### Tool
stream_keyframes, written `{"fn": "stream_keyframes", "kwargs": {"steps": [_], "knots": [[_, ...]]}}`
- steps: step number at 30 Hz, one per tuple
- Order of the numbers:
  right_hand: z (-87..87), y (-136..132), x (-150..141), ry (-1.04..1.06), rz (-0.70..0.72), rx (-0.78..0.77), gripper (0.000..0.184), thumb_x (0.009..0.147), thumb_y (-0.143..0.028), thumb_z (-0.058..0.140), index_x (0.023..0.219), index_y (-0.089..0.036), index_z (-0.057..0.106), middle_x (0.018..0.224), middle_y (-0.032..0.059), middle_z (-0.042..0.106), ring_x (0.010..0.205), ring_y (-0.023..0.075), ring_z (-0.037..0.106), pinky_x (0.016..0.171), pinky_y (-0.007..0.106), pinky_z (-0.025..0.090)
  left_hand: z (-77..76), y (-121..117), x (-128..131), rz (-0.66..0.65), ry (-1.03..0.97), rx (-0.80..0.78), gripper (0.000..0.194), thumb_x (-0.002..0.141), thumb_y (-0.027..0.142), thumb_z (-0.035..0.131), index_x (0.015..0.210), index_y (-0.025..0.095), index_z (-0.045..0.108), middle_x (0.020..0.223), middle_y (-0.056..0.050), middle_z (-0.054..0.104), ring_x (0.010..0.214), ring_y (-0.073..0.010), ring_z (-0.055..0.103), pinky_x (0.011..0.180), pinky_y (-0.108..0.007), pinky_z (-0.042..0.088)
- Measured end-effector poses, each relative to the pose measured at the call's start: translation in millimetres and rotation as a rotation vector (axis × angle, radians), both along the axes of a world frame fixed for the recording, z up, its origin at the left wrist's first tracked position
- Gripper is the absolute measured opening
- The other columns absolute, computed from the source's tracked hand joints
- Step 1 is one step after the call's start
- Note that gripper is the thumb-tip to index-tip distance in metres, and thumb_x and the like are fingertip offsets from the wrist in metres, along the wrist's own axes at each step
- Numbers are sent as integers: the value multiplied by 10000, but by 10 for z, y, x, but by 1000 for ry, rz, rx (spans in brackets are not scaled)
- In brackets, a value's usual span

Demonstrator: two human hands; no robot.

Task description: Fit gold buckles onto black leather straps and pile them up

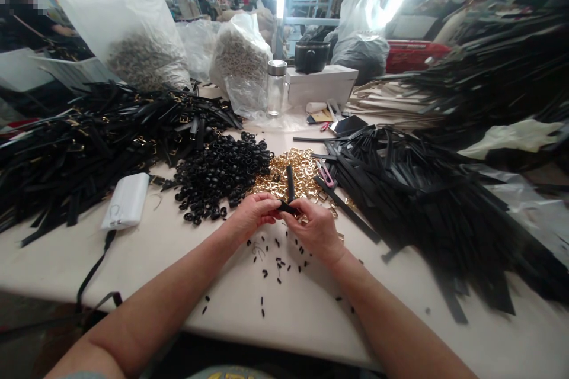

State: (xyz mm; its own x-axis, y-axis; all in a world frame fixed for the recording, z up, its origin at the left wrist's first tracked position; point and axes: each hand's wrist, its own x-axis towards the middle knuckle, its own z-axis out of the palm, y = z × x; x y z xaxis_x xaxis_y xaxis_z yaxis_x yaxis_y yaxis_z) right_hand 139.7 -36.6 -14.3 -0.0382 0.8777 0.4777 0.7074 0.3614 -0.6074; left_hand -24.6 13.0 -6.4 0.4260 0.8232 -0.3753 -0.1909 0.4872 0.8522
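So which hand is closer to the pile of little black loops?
Left. The left hand is close by the pile of black loops, on its right side; the right hand is farther right, past the left one.

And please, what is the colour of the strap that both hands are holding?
The strap is black; the head view, the only one, shows it.

Buckles (306,170) between loops (220,172) (left) and straps (413,180)
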Motion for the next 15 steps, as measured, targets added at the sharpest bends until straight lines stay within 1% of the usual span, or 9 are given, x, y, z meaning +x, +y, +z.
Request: {"fn": "stream_keyframes", "kwargs": {"steps": [4,8,11,15], "knots": [[21,-5,12,-214,4,78,175,887,-319,574,775,-187,599,688,20,637,629,150,569,614,259,370,25,-13,8,10,21,0,257,618,298,784,698,124,613,655,-14,640,591,-95,598,546,-190,424],[71,-1,12,-376,12,109,238,926,-315,509,736,-181,564,674,29,605,642,160,540,629,278,336,75,-44,36,32,-14,-22,287,588,303,805,688,121,608,661,-9,632,609,-96,596,582,-203,452],[99,16,10,-453,29,134,263,939,-301,473,709,-188,530,662,29,580,642,163,515,638,284,319,95,-73,58,46,-50,-38,306,562,296,826,682,119,608,656,-3,624,613,-91,588,610,-210,467],[109,35,9,-491,38,183,267,944,-272,442,697,-194,504,653,26,564,633,164,493,637,294,301,98,-96,73,60,-76,-23,301,563,287,835,667,116,611,643,9,606,604,-79,571,605,-201,460]]}}
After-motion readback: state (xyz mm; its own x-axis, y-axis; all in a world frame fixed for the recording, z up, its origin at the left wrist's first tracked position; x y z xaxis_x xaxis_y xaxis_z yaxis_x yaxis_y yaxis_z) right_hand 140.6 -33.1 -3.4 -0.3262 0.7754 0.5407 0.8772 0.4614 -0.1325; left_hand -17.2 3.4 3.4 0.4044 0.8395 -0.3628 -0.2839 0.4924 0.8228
